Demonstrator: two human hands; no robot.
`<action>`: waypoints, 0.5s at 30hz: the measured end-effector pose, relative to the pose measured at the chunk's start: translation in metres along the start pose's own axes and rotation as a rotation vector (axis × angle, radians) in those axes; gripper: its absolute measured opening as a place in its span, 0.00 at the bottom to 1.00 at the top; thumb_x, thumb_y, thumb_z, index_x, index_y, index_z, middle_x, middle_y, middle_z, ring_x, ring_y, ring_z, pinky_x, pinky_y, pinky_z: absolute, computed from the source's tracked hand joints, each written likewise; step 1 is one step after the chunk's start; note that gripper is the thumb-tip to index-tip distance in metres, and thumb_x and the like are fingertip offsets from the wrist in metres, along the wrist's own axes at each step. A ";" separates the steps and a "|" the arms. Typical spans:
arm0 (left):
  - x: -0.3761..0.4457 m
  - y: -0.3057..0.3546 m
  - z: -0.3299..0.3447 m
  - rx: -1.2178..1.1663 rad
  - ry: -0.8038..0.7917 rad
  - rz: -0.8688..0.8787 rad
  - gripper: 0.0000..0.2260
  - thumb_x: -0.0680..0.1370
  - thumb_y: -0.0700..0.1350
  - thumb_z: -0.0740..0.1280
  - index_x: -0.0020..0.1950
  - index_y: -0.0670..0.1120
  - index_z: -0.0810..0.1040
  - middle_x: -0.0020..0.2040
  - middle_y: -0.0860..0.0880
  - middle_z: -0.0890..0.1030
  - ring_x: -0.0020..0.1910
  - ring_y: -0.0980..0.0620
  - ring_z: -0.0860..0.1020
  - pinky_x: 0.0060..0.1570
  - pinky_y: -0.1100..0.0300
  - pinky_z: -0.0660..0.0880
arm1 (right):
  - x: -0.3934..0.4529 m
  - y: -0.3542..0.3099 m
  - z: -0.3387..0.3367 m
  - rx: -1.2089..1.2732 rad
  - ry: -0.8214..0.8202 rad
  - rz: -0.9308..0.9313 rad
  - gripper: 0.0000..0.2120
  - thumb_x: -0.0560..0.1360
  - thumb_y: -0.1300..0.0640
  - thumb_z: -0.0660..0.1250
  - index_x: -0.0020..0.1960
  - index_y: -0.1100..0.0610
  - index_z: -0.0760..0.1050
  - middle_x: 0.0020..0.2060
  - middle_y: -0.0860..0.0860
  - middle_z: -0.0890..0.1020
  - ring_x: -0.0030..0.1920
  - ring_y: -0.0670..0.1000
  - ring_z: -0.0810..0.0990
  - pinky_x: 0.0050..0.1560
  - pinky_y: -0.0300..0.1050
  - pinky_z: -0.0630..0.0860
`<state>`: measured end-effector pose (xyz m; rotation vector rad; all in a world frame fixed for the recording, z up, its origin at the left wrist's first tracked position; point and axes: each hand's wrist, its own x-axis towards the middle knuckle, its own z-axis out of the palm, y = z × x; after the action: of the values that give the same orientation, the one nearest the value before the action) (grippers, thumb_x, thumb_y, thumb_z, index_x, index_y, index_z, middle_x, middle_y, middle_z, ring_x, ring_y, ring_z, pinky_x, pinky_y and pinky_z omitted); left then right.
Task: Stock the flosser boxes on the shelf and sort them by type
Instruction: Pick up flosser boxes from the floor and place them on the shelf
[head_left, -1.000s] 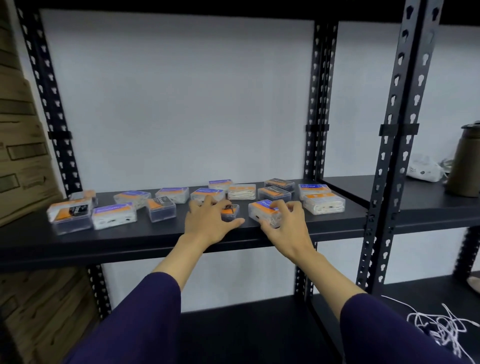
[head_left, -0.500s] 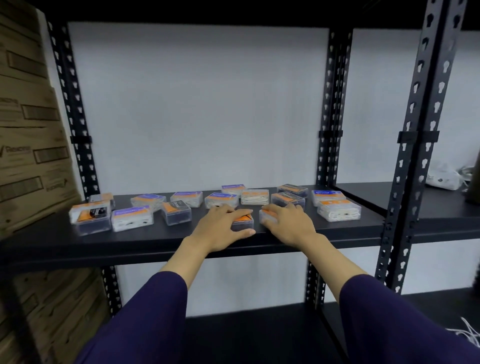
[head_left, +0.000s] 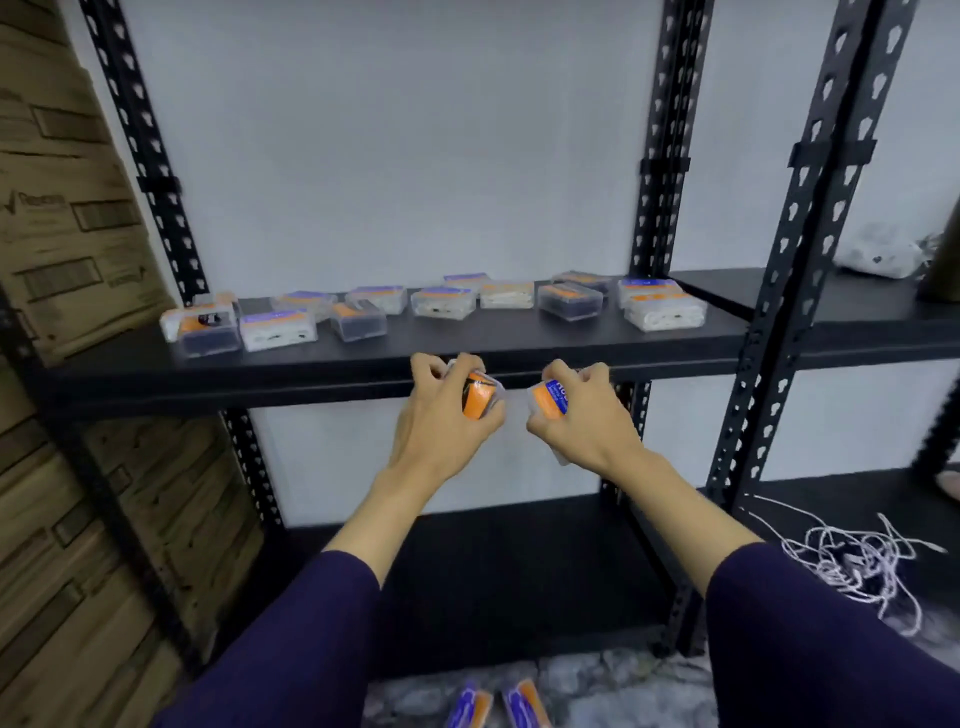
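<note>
Sorting step, mid-carry. Left hand (head_left: 447, 415) grips one flosser box (head_left: 480, 397); right hand (head_left: 576, 415) grips a second flosser box (head_left: 548, 400). Both boxes hang just in front of the shelf (head_left: 467, 345) edge, off its surface. About twelve loose boxes (head_left: 441, 302) lie scattered on the shelf, clear-white and dark types mixed; blur makes the count approximate. Two further boxes on the floor (head_left: 498, 706) show at the lower edge. Next move, by judgement: set each held box beside its own type.
</note>
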<state>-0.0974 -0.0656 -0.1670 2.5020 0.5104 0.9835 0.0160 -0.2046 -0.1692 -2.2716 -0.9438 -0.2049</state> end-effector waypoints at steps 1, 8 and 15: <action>-0.013 -0.004 0.008 -0.034 -0.036 -0.035 0.15 0.73 0.59 0.67 0.56 0.59 0.68 0.53 0.52 0.63 0.42 0.51 0.76 0.38 0.56 0.78 | -0.011 0.006 0.010 0.000 -0.034 0.021 0.19 0.69 0.48 0.68 0.57 0.48 0.66 0.51 0.53 0.66 0.43 0.58 0.72 0.40 0.47 0.72; -0.101 -0.069 0.097 0.000 -0.410 -0.308 0.16 0.73 0.55 0.68 0.54 0.54 0.66 0.50 0.48 0.72 0.46 0.49 0.75 0.42 0.55 0.73 | -0.078 0.069 0.110 -0.033 -0.292 0.158 0.20 0.70 0.48 0.68 0.57 0.50 0.64 0.50 0.53 0.66 0.37 0.56 0.72 0.39 0.46 0.69; -0.176 -0.157 0.202 0.041 -0.701 -0.649 0.15 0.73 0.55 0.69 0.53 0.52 0.70 0.53 0.48 0.69 0.45 0.47 0.75 0.44 0.55 0.71 | -0.120 0.162 0.229 -0.085 -0.555 0.395 0.22 0.71 0.48 0.69 0.59 0.52 0.64 0.54 0.54 0.68 0.48 0.58 0.74 0.45 0.51 0.75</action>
<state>-0.1044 -0.0613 -0.4771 2.2492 0.9949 -0.1460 0.0153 -0.2140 -0.4742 -2.5909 -0.7254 0.5942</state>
